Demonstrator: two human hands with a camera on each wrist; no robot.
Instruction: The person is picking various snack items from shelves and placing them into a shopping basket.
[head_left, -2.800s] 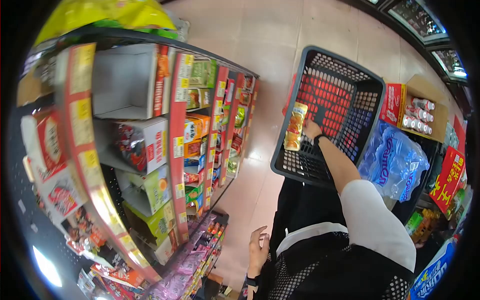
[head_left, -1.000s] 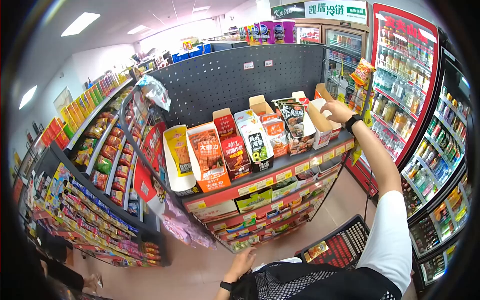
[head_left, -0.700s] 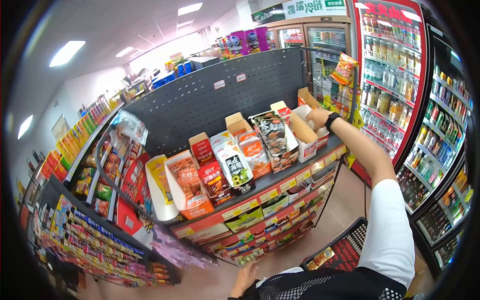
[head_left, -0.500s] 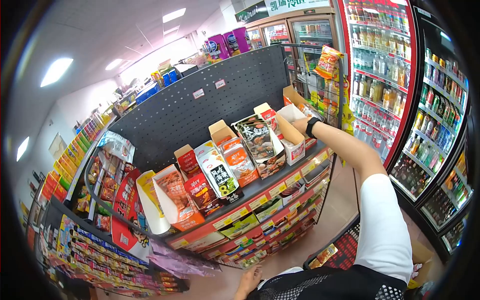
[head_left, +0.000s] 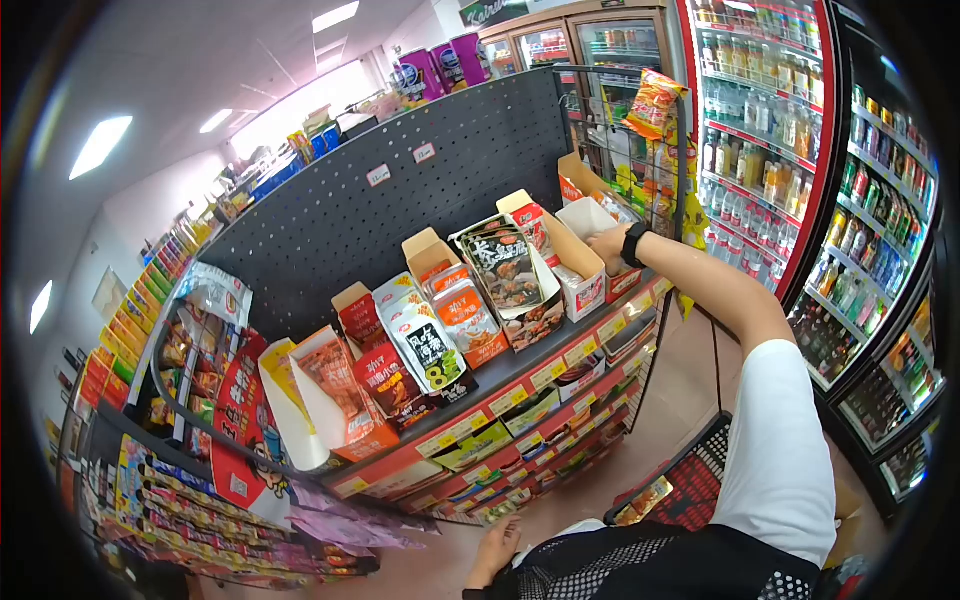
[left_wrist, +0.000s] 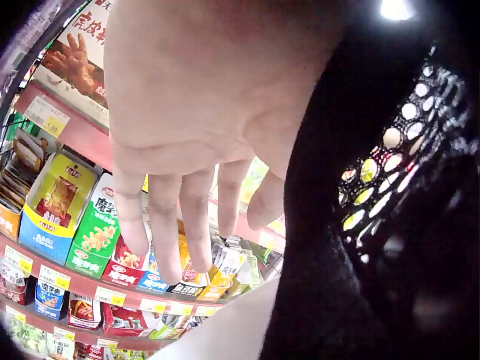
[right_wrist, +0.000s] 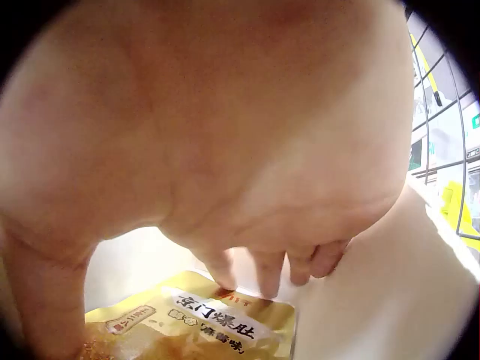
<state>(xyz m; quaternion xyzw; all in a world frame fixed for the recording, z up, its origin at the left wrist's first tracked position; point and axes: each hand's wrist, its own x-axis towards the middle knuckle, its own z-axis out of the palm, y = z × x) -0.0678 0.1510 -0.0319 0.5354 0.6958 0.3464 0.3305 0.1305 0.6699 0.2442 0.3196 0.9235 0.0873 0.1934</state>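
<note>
My right hand (head_left: 606, 244) reaches down into a white-walled display box (head_left: 582, 214) at the right end of the top shelf. In the right wrist view a yellow snack packet (right_wrist: 202, 319) with Chinese print lies in that box. The fingertips are right at the packet's upper edge, and the thumb comes down at its left side, its tip cut off by the frame. Low in front of me, my left hand (head_left: 496, 545) hangs with loose fingers, holding nothing. In the left wrist view boxed snacks, among them a green box (left_wrist: 94, 234), show behind its fingers.
Several open snack boxes, one orange (head_left: 345, 385), line the top shelf before a dark pegboard (head_left: 400, 180). Below my right arm is a shopping basket (head_left: 690, 490) holding a golden packet (head_left: 645, 500). A wire rack (head_left: 625, 150) and drink fridges (head_left: 755, 140) stand to the right.
My right hand went from the basket up to the shelf, then sank deeper into the white-walled box. The view swung from the floor to the shelf. My left hand stays low.
</note>
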